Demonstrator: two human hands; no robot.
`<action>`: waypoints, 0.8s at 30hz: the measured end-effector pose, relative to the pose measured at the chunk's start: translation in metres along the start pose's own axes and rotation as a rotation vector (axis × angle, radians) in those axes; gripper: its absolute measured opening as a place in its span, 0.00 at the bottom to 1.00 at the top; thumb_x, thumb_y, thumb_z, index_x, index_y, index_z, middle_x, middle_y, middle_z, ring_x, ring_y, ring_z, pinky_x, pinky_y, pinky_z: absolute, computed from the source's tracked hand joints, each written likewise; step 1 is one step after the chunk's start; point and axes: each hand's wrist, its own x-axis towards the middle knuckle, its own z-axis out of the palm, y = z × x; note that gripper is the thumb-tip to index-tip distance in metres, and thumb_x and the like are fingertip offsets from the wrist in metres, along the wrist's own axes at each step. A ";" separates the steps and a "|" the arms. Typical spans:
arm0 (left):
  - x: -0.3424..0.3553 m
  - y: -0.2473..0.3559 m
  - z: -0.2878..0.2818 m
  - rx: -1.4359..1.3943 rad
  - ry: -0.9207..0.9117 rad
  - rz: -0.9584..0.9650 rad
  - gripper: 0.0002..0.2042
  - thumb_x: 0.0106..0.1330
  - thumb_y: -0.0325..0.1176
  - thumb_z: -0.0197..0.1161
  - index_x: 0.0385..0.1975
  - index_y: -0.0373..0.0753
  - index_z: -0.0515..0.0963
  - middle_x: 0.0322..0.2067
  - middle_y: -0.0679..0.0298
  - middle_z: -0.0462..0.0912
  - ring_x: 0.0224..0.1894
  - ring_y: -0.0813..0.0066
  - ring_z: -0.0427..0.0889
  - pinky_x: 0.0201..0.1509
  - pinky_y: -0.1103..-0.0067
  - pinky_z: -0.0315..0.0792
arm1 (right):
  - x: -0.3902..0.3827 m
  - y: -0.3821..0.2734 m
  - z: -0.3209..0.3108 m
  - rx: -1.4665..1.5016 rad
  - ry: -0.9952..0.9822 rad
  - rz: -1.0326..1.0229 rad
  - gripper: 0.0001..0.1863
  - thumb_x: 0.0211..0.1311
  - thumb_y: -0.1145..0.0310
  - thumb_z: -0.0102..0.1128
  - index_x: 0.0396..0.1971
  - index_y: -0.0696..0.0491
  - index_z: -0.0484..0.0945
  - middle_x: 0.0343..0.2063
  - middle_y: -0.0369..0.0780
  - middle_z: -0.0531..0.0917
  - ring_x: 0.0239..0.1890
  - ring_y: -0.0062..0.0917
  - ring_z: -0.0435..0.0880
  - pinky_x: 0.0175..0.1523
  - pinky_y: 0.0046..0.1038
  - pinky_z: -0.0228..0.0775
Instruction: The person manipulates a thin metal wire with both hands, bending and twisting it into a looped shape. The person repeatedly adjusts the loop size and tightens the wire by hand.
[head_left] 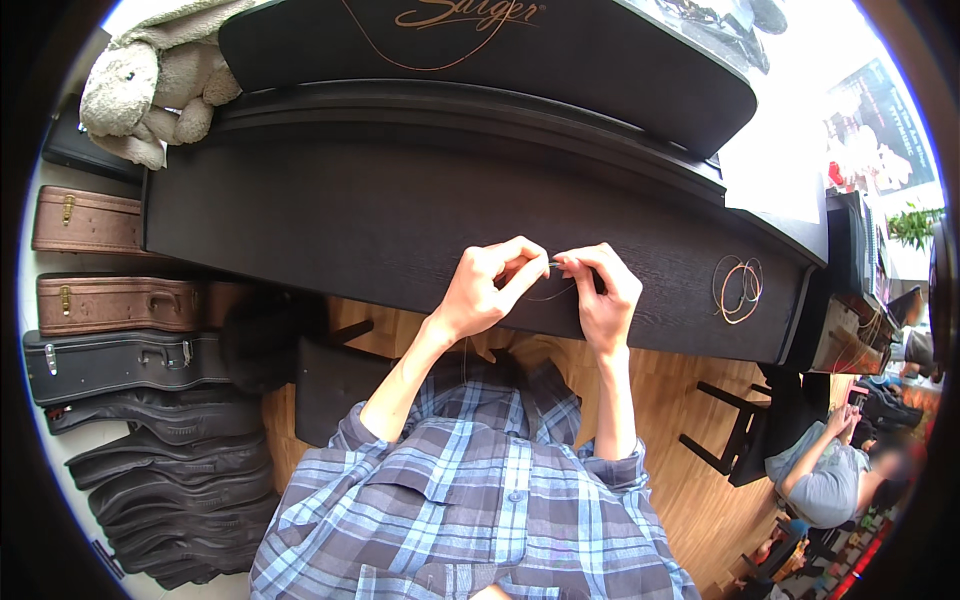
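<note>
Above a black piano lid (330,200), my left hand (492,285) and my right hand (598,295) meet at their fingertips, pinching a thin string (547,297) that loops and trails below them. The fingers of both hands are closed on it; its exact ends are too small to make out. On the lid to the right of my right hand lie loose coils of silver and copper-coloured string (738,310). A copper-coloured string (420,67) rests against the upright black panel (620,50) behind the lid.
A plush rabbit (125,100) sits at the upper left. Instrument cases (120,355) are stacked along the left. Below the lid are a black bench (330,390) and a black stool (720,430). A seated person (815,470) holds a phone at the lower right.
</note>
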 end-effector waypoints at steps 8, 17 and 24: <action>0.000 -0.003 0.002 0.068 0.054 0.013 0.04 0.72 0.26 0.61 0.35 0.34 0.81 0.20 0.71 0.78 0.19 0.91 0.68 0.22 0.84 0.59 | 0.004 0.000 -0.002 -0.021 -0.118 -0.064 0.07 0.58 0.85 0.66 0.33 0.57 0.82 0.29 0.39 0.84 0.32 0.26 0.86 0.37 0.26 0.79; 0.003 -0.004 0.000 -0.032 0.008 -0.051 0.06 0.73 0.28 0.59 0.34 0.35 0.79 0.19 0.73 0.77 0.19 0.92 0.66 0.24 0.86 0.57 | 0.006 -0.004 -0.003 0.004 -0.105 -0.121 0.12 0.58 0.87 0.64 0.38 0.56 0.84 0.34 0.40 0.87 0.36 0.28 0.86 0.42 0.26 0.79; 0.004 -0.002 -0.001 -0.048 0.036 -0.026 0.05 0.73 0.28 0.59 0.35 0.34 0.79 0.20 0.72 0.78 0.19 0.92 0.67 0.23 0.85 0.58 | 0.006 -0.005 -0.009 0.051 -0.132 -0.141 0.15 0.57 0.87 0.64 0.40 0.54 0.87 0.36 0.40 0.87 0.39 0.28 0.87 0.45 0.27 0.81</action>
